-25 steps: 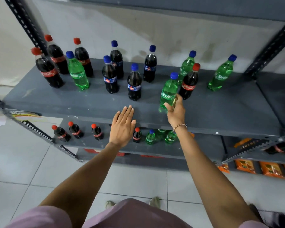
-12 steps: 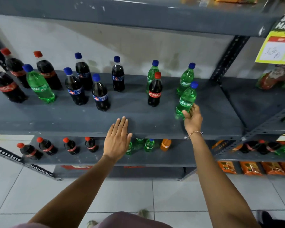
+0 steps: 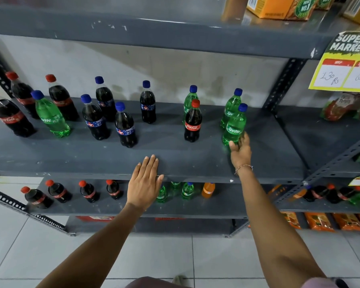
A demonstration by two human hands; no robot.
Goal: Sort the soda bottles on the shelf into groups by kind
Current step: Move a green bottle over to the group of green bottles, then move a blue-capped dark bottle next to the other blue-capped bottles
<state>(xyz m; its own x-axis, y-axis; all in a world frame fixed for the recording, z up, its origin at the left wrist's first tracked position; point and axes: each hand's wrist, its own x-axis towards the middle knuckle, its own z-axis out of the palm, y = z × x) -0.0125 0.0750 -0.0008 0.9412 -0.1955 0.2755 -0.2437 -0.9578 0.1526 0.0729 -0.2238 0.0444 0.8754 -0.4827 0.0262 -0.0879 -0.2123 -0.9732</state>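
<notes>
My right hand (image 3: 240,150) grips the base of a green Sprite bottle (image 3: 234,125) that stands upright on the grey middle shelf (image 3: 175,161), right in front of another Sprite bottle (image 3: 230,110). A third Sprite bottle (image 3: 188,100) stands behind a red-capped Coca-Cola bottle (image 3: 192,121) near the middle. Several blue-capped cola bottles (image 3: 125,125) stand left of centre. At the far left are three Coca-Cola bottles (image 3: 8,115) with one Sprite bottle (image 3: 50,115) among them. My left hand (image 3: 144,181) lies flat and open on the shelf's front edge.
The lower shelf (image 3: 121,206) holds small Coca-Cola, Sprite and orange soda bottles. Orange cartons (image 3: 279,7) stand on the top shelf. A yellow price sign (image 3: 345,67) hangs at the right, with snack packets on the neighbouring rack. Tiled floor lies below.
My right hand has carried the Sprite bottle to the right and set it in front of the rightmost Sprite bottle. The view has shifted rightward and up. My left hand stays on the shelf edge.
</notes>
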